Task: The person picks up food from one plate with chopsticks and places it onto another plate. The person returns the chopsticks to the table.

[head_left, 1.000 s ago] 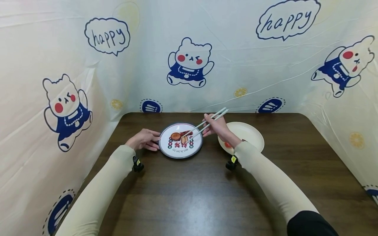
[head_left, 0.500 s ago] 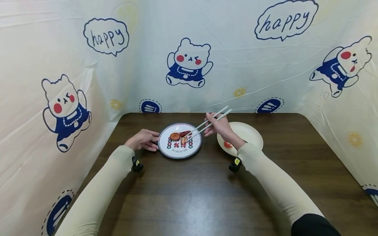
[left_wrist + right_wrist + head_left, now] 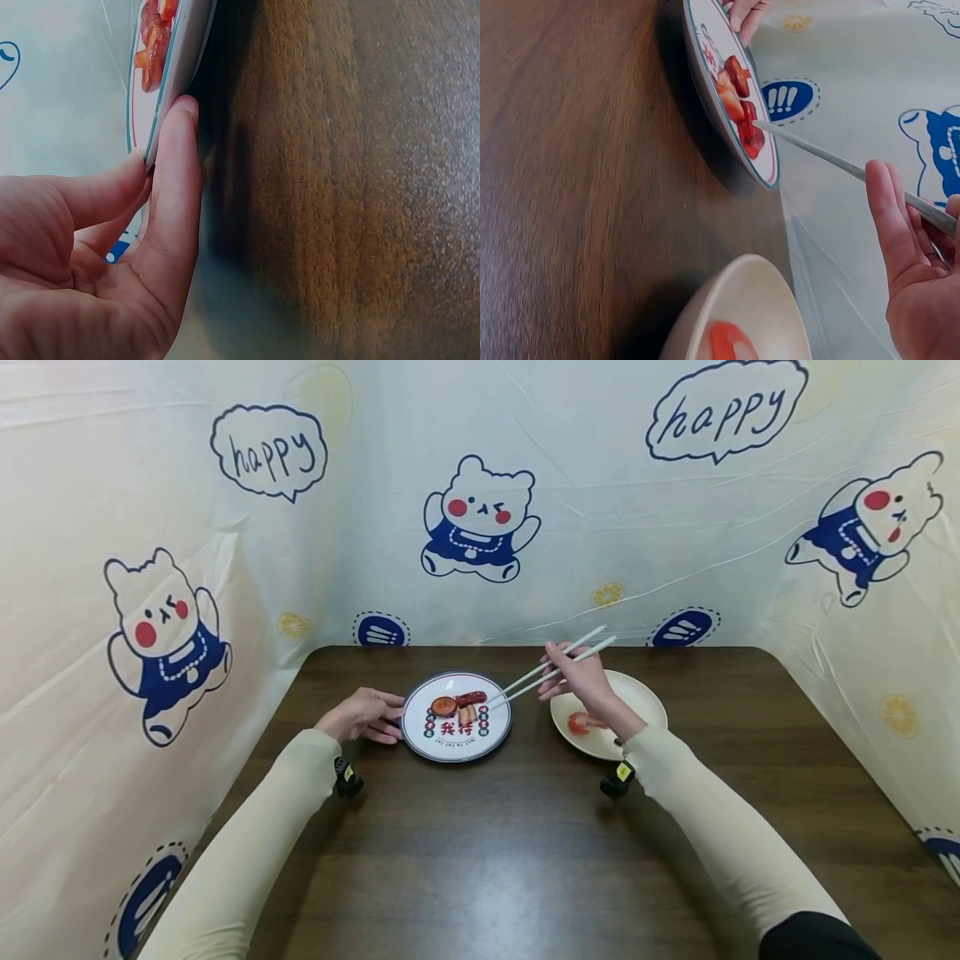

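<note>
My left hand (image 3: 365,717) holds the left rim of a white printed plate (image 3: 459,749). In the left wrist view the thumb (image 3: 112,191) is at the rim and a finger (image 3: 180,157) lies along the plate's outer side. On that plate sit a round brown slice (image 3: 444,707), a dark red piece (image 3: 471,698) and a pale-and-brown chunk (image 3: 468,714). My right hand (image 3: 585,683) grips a pair of pale chopsticks (image 3: 558,665), whose tips are over the plate's right side with no food between them. Under the right forearm stands a cream plate (image 3: 645,693) with a shrimp (image 3: 579,723).
Both plates stand toward the back of a dark wooden table (image 3: 480,860). A small dark piece (image 3: 618,742) shows on the cream plate beside my right wrist. A printed cloth (image 3: 480,410) hangs behind the table and at its sides.
My right hand has moved right with the chopsticks, drawing their tips away from the food on the printed plate. More of the shrimp shows. My left hand stays at the rim.
</note>
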Action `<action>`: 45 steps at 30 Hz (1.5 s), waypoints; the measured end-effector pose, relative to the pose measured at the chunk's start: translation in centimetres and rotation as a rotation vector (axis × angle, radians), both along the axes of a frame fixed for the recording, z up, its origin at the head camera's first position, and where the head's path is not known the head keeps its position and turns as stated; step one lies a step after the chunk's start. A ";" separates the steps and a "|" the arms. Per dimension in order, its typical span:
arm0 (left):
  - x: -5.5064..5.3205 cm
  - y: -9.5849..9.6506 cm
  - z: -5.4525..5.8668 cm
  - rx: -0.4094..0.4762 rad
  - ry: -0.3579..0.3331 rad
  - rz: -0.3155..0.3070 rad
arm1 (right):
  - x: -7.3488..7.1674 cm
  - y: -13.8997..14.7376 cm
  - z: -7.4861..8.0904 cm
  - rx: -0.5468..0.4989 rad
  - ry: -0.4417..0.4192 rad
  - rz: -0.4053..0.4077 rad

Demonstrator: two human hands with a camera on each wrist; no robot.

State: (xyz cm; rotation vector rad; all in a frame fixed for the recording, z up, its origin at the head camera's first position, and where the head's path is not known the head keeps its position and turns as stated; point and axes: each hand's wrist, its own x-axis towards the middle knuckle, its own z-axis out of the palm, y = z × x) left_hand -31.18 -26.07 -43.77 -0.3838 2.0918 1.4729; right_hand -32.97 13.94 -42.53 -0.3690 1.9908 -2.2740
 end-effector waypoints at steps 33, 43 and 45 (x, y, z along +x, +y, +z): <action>0.2 0.1 0.1 0.014 0.008 -0.014 | 2.3 6.9 -0.1 -0.084 0.014 -0.132; 0.3 0.0 0.1 0.020 0.011 -0.010 | 3.5 8.7 -0.2 -0.082 0.048 -0.148; 0.3 0.1 0.1 0.023 0.010 -0.009 | 3.8 9.0 -0.2 -0.079 0.049 -0.152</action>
